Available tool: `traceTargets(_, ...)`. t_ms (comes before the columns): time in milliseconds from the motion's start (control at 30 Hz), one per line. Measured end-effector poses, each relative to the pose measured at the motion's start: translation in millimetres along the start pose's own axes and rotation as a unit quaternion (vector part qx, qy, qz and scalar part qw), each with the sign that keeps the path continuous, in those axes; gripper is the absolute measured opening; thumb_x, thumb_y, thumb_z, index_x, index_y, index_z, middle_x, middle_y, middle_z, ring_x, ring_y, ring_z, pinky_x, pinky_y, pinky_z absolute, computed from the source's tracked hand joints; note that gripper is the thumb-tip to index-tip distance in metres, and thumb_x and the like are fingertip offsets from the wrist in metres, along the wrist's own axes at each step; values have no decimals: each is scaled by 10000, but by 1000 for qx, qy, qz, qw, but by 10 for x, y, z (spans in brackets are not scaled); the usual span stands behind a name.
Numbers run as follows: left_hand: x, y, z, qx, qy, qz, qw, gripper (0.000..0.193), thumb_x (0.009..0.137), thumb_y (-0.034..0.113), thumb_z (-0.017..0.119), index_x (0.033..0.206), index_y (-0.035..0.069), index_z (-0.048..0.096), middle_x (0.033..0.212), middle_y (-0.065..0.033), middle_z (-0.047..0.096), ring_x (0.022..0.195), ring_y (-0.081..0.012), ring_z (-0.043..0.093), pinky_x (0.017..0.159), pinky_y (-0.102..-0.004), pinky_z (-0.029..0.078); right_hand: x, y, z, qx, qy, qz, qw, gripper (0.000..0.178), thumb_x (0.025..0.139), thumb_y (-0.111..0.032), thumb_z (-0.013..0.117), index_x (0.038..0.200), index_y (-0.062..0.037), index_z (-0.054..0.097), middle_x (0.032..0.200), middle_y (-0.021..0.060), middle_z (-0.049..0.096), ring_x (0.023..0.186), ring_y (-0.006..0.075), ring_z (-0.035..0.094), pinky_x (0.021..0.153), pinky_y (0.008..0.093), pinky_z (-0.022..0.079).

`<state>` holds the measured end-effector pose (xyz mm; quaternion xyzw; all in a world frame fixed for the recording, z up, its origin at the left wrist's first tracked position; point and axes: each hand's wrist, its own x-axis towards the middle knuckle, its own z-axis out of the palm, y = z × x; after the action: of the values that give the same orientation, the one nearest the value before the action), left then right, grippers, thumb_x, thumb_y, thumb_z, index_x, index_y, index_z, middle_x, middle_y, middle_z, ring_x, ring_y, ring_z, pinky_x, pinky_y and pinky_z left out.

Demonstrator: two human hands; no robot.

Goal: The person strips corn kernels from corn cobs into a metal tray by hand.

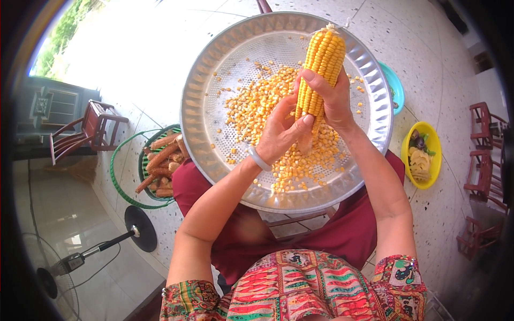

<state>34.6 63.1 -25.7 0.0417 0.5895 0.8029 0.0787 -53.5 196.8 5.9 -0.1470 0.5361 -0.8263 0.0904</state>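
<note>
Both my hands are closed round a yellow corn cob (324, 53), held tilted with its pale end up and away from me. My right hand (333, 99) wraps the middle of the cob, thumb across the kernels. Lower down, my left hand (281, 128) grips near the bottom end, its thumb pressed against the rows. Beneath them a wide round metal tray (214, 155) with a perforated bottom rests across my lap. Loose corn kernels (257, 109) lie heaped in its middle, with a few scattered toward the rim.
Left of the tray, a green basket (119, 184) holds several bare cobs (160, 160). A standing fan (75, 261) is at lower left, a wooden chair (96, 125) farther up. On the right are a yellow bowl (436, 166) with peelings and a turquoise basin (395, 80); more chairs (482, 171) stand beyond.
</note>
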Motion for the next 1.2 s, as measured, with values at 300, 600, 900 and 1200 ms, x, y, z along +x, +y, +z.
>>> traceTargets(300, -33, -84, -46, 41, 46, -43, 997, 466, 1082, 375, 424, 1387, 22, 430, 1203, -58, 561, 1007, -118, 631, 860, -302, 563, -19, 8, 40, 16, 40, 31, 999, 321, 904, -200, 731, 1107, -46, 535, 824, 77, 651, 682, 148, 662, 624, 278, 571)
traceTargets(600, -15, -7, -9, -36, 37, -69, 996, 567, 1055, 491, 451, 1364, 17, 478, 1139, -50, 596, 955, -96, 592, 756, -262, 518, -28, 94, 70, 51, 28, 59, 997, 357, 925, -286, 711, 1119, -55, 520, 820, 85, 651, 692, 150, 665, 627, 276, 568)
traceTargets(900, 0, -103, -51, -40, -14, -41, 998, 565, 1067, 431, 444, 1464, 34, 385, 1213, -57, 570, 992, -121, 614, 822, -274, 560, -8, 132, 61, 74, 19, 98, 992, 409, 925, -410, 674, 1076, -53, 544, 813, 89, 645, 698, 169, 666, 647, 295, 569)
traceTargets(1200, -62, -67, 43, -116, -17, -63, 991, 550, 1065, 369, 484, 1491, 45, 353, 1252, -60, 554, 1015, -134, 614, 836, -285, 557, -10, 91, 20, 76, 15, 121, 990, 448, 909, -451, 669, 1032, -30, 579, 809, 91, 644, 679, 166, 664, 658, 287, 574)
